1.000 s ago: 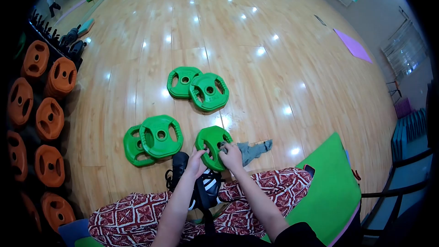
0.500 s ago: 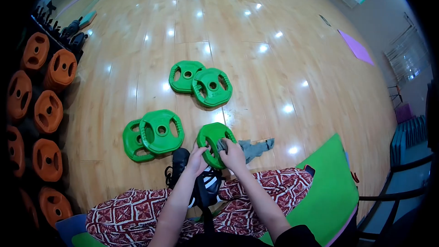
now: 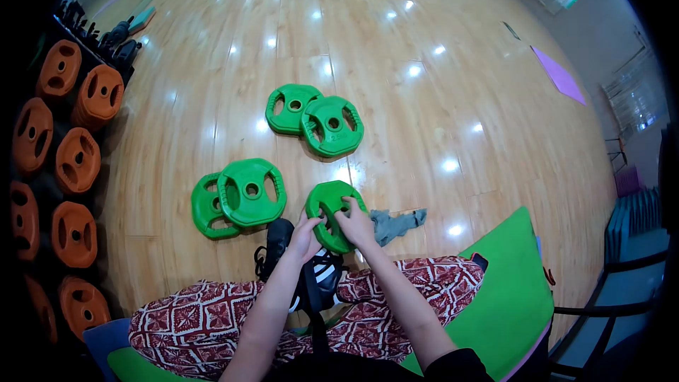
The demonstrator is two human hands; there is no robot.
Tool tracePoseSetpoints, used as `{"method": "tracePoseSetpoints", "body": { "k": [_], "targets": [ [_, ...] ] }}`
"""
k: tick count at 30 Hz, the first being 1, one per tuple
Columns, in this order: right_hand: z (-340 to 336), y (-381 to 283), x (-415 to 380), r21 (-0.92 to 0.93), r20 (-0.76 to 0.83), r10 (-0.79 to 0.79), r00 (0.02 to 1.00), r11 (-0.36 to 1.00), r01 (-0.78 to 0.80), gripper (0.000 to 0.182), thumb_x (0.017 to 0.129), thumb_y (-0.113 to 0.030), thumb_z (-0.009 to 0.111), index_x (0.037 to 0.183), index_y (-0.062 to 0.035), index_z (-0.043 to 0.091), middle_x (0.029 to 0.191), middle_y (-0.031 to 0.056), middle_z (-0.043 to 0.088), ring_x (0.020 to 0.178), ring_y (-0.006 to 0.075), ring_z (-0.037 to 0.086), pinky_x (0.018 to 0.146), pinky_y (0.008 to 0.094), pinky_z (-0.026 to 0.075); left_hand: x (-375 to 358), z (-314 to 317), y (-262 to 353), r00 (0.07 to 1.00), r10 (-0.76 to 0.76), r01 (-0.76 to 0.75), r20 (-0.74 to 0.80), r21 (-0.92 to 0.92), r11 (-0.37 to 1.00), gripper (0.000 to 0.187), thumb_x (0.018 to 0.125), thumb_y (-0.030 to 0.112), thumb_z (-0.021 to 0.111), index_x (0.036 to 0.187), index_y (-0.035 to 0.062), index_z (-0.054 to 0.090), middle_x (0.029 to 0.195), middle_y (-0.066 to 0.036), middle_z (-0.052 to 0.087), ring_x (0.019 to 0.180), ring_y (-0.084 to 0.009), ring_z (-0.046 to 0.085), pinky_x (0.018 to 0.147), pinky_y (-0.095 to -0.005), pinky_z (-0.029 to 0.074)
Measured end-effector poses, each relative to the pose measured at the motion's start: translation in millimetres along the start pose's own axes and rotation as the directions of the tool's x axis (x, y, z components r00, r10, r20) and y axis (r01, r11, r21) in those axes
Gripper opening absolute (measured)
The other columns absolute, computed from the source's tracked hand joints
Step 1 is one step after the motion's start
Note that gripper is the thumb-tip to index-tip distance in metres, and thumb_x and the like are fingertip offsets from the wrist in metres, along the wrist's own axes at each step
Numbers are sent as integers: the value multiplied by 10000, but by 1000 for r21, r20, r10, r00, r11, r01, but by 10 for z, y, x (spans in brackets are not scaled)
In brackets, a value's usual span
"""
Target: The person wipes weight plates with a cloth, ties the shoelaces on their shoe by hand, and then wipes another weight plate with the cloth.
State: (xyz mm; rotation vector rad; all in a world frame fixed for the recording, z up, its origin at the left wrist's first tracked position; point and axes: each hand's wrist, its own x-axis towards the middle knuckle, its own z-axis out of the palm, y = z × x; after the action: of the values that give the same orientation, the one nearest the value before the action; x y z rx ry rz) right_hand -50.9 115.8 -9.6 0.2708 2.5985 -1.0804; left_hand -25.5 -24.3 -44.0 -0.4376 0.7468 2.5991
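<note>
A green weight plate [image 3: 329, 191] is tilted up in front of me, close over my black shoe with white stripes [image 3: 327, 276]. My left hand [image 3: 305, 239] grips its left side, thumb and fingers at the left opening. My right hand [image 3: 356, 225] is closed at the right opening, with fingers curled over the plate's face. A crumpled grey cloth [image 3: 397, 225] lies on the floor right beside my right hand. To the left, one green plate [image 3: 252, 211] overlaps another green plate [image 3: 205, 206]. Farther ahead, a second overlapping pair [image 3: 332, 143] rests on the floor.
Orange weight plates [image 3: 74, 235] fill a rack along the left. A green mat [image 3: 506, 276] lies under me and to my right, with a dark phone-like object [image 3: 479, 262] at its edge. A purple mat [image 3: 559, 76] lies far right; stacked blue items [image 3: 629, 216] stand nearer.
Grey cloth showed at my right fingers on the plate before; now those fingers are bare at the opening and the cloth is beside the hand. The view has shifted slightly.
</note>
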Motion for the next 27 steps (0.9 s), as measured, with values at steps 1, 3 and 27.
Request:
{"method": "tracePoseSetpoints", "body": {
  "k": [1, 3, 27],
  "targets": [
    [38, 0, -17, 8, 12, -2, 1000, 1000, 2, 578, 743, -425, 487, 1199, -75, 426, 903, 205, 602, 864, 340, 584, 762, 394, 444, -2, -3, 0, 1000, -1, 1, -6, 7, 1000, 425, 813, 28, 389, 1227, 107, 331, 1220, -63, 408, 1136, -243, 411, 904, -420, 373],
    [119, -30, -32, 129, -197, 131, 972, 986, -107, 410, 788, -370, 464, 1060, -68, 518, 839, 176, 616, 804, 315, 595, 717, 400, 440, -11, 12, 5, 998, -29, 30, -63, 14, 999, 443, 812, 23, 388, 1239, 125, 326, 1234, -65, 392, 1177, -238, 374, 933, -422, 346],
    [309, 199, 121, 223, -459, 28, 888, 971, 85, 287, 825, -319, 466, 941, -74, 561, 693, 156, 615, 663, 323, 605, 609, 387, 463, -9, 56, 31, 1000, -10, 10, -26, -4, 1000, 412, 812, 24, 383, 1214, 101, 333, 1207, -72, 406, 1173, -239, 378, 937, -423, 341]
  ]
}}
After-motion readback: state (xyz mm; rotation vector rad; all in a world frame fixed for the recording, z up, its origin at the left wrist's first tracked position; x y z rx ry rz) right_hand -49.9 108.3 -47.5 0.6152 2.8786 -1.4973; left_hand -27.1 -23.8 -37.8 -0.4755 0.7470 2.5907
